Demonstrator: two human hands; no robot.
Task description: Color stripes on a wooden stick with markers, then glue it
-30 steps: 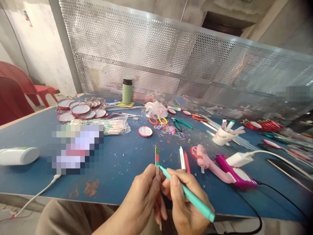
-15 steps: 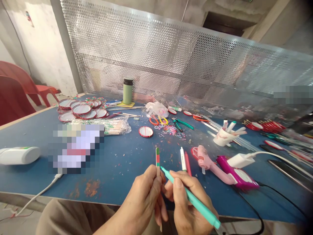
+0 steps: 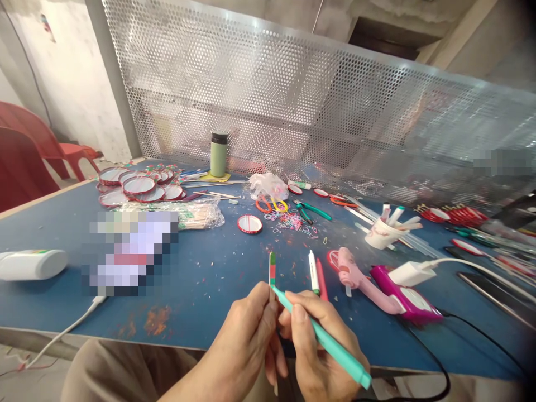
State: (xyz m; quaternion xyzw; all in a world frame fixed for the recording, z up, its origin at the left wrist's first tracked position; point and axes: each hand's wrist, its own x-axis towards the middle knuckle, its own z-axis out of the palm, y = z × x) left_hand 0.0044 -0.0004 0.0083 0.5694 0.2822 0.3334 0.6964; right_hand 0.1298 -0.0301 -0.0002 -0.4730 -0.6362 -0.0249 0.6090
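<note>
Upright in my left hand (image 3: 251,324) is a wooden craft stick (image 3: 272,269), its upper part coloured in green, red and teal bands. My fingers pinch it below the bands, and its lower end shows under the hand. A turquoise felt-tip pen (image 3: 335,346) lies in my right hand (image 3: 322,335), gripped like a writing pen. Its tip touches the stick at the lowest coloured band, just above my left thumb. Beyond the right hand, a white marker (image 3: 313,271) and a red marker (image 3: 321,279) lie side by side on the blue table (image 3: 201,301).
A pink hot glue gun (image 3: 364,282) and a magenta power strip (image 3: 408,296) with cords are at right, near a paper cup (image 3: 379,233) of pens. Red-rimmed round lids (image 3: 139,186), a bag of sticks (image 3: 196,215), scissors (image 3: 263,205) and pliers (image 3: 312,212) lie farther back.
The pen tip has moved slightly left and down onto the stick's edge, where a small gap showed before. The stick has shifted a little to the right.
</note>
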